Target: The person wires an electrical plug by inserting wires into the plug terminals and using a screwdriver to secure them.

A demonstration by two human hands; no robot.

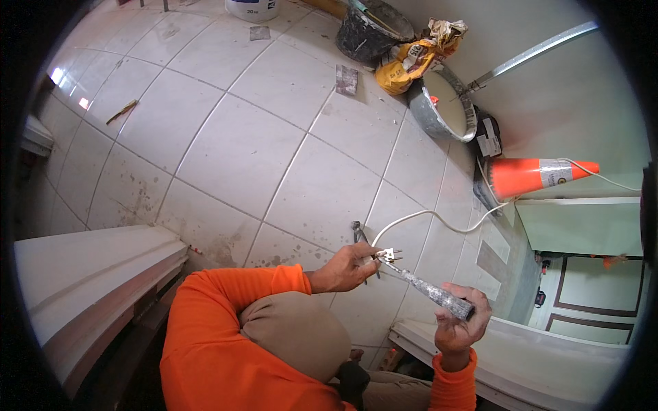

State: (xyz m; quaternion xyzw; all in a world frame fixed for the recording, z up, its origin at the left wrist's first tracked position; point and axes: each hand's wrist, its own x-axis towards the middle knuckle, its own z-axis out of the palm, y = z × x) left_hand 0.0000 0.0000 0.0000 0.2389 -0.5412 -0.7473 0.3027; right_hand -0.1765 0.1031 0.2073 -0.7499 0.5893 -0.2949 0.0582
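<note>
A floor of pale, smudged tiles [253,130] carries a grey basin [420,113]. Against the basin leans a yellow bag [408,65]; left of the basin lie a flat grey piece [347,80], a black bucket [358,42] and, well apart, a thin brown stick [122,111].

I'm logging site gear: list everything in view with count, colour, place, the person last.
Plug: 1, white, in left hand
Screwdriver: 1, grey, in right hand
Cone: 1, orange, lying at right
Cable: 1, white, plug towards cone
Pincers: 1, dark, floor beyond left hand
Tub: 1, grey, upper right
Sack: 1, yellow, beside tub
Black bucket: 1, black, beside sack
White bucket: 1, white, top edge
Flat pieces: 2, grey, floor near buckets
Stick: 1, brown, floor at left
Metal bar: 1, silver, above tub
Tiled floor: 1, whitish, centre
Small things: several, mixed, far right, unclear
Knee: 1, tan trousers, bottom
Left hand: 1, orange sleeve, centre
Right hand: 1, orange sleeve, lower right
</note>
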